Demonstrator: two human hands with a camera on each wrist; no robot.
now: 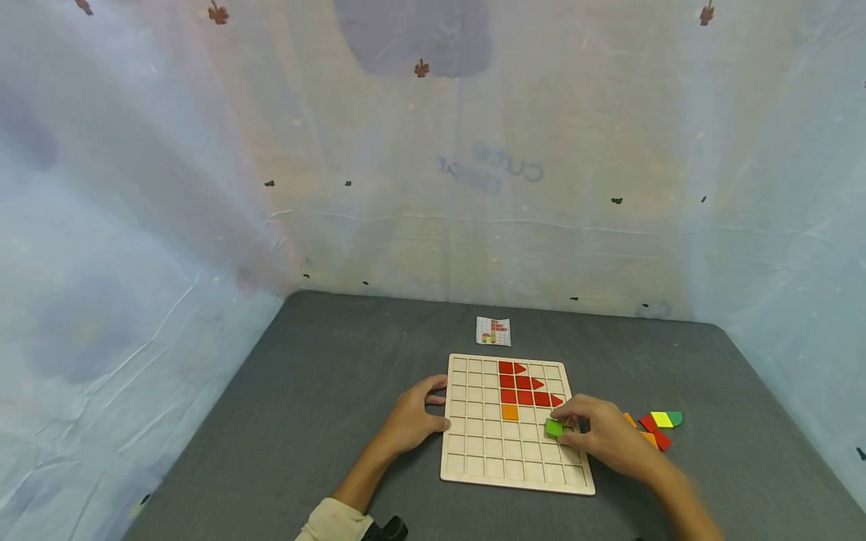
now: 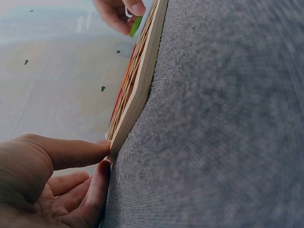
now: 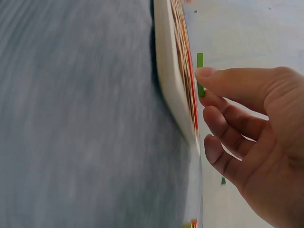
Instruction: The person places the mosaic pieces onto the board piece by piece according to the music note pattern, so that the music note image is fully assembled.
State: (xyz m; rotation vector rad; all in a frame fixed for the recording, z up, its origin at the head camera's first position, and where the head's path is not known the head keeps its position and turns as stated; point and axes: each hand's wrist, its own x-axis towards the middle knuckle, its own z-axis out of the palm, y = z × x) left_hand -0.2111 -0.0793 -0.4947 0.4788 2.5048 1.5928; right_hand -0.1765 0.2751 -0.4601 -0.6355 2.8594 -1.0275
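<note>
A pale wooden grid board (image 1: 467,451) lies on the grey table. Red square and pointed tiles (image 1: 524,382) fill parts of its upper rows, with an orange square tile (image 1: 510,412) below them. My left hand (image 1: 410,415) rests against the board's left edge; in the left wrist view its thumb (image 2: 78,153) is straight and touches the rim. Over the board's right side, my right hand (image 1: 605,434) pinches a small green square tile (image 1: 553,428) between thumb and finger. The right wrist view shows this green tile (image 3: 200,71) edge-on, close over the board, the other fingers loosely bent.
Behind the board lies a small printed pattern card (image 1: 493,330). Loose tiles in red, orange, yellow and green (image 1: 661,419) lie to the right, partly hidden by my right hand. A pale printed curtain (image 1: 433,248) hangs around the table's back and sides.
</note>
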